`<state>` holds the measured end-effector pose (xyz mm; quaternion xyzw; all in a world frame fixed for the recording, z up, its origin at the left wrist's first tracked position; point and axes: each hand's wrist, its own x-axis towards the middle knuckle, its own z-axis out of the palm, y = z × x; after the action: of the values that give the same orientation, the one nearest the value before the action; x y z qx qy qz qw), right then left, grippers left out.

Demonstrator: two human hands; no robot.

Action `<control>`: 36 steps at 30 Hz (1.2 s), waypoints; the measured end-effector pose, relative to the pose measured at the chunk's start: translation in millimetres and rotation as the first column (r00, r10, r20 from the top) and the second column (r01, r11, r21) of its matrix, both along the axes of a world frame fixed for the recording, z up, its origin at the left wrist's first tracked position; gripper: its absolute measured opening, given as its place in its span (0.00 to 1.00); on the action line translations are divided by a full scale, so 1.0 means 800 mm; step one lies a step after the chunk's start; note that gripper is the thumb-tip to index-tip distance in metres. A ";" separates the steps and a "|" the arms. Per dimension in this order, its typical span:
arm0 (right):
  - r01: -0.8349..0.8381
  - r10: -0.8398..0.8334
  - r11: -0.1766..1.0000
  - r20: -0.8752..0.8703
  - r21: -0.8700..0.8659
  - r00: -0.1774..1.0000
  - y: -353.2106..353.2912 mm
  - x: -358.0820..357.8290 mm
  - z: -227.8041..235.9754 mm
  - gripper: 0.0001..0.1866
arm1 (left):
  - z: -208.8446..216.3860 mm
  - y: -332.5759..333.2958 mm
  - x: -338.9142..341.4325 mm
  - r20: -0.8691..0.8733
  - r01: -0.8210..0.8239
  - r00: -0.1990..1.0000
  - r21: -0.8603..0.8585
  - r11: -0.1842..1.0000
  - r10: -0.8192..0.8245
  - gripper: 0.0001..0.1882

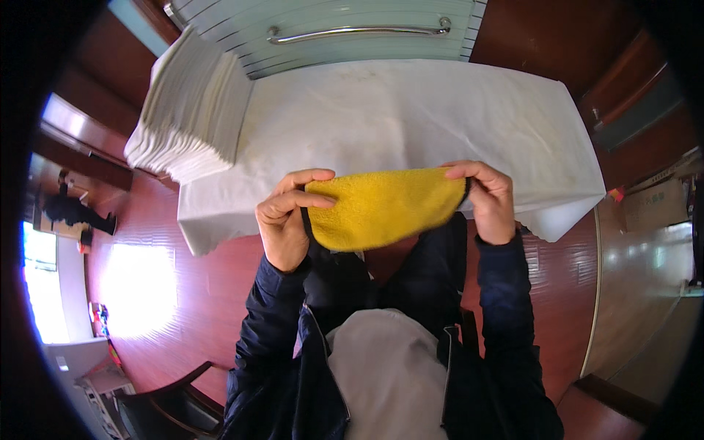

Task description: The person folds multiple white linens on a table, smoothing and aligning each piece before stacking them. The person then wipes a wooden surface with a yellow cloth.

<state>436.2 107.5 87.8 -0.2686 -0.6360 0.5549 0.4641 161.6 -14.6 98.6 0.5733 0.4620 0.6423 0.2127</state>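
A fuzzy yellow cleaning cloth (389, 209) with a dark edging hangs between my two hands, over my lap and just in front of the table's near edge. My left hand (288, 216) pinches its left end, with the thumb out of sight and a finger lying across the cloth. At the upper right corner my right hand (490, 198) grips it between thumb and fingers. The cloth looks folded over, its top edge stretched nearly straight and its lower edge sagging in a curve.
A white-covered table (411, 110) stands before me. On its left end rises a tall stack of folded white cloths (194, 110). Behind it is a glass panel with a metal bar handle (359, 31). A dark chair (172, 403) stands at lower left; a person (77, 210) is far left.
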 end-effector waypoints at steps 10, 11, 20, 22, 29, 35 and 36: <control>0.281 -0.195 0.918 0.298 -0.281 0.934 0.130 -0.017 -0.069 0.13 | -0.088 0.160 -0.027 0.188 -0.126 0.929 -0.648 0.751 0.319 0.13; 0.291 -0.180 0.923 0.385 -0.252 0.905 0.142 -0.017 -0.071 0.11 | -0.090 0.167 -0.029 0.168 -0.139 0.934 -0.642 0.754 0.315 0.13; 0.293 -0.071 0.864 0.478 -0.409 0.876 0.172 0.016 -0.087 0.25 | -0.047 0.178 -0.021 -0.247 -0.238 0.962 -0.566 0.789 0.113 0.15; 0.365 -0.136 0.594 0.357 -0.717 0.924 0.173 0.016 -0.077 0.22 | -0.010 0.178 -0.011 -0.250 -0.187 0.968 -0.618 0.764 0.035 0.13; 0.029 0.140 0.950 0.510 -0.310 0.848 0.163 0.002 0.010 0.11 | 0.129 0.162 0.005 -0.333 -0.292 0.935 -0.524 0.800 0.123 0.12; -0.054 -0.149 0.953 0.618 0.297 0.772 0.193 0.021 0.134 0.12 | 0.214 0.177 0.028 -0.381 -0.416 0.892 -0.486 0.768 0.242 0.10; -0.062 -0.231 0.908 0.616 0.415 0.753 0.195 0.025 0.150 0.12 | 0.219 0.181 0.032 -0.352 -0.397 0.906 -0.508 0.764 0.236 0.10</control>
<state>455.9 263.6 207.4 -0.3702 -0.8461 0.2577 0.2840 187.0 130.3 274.1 0.4775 0.7472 0.4183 0.1971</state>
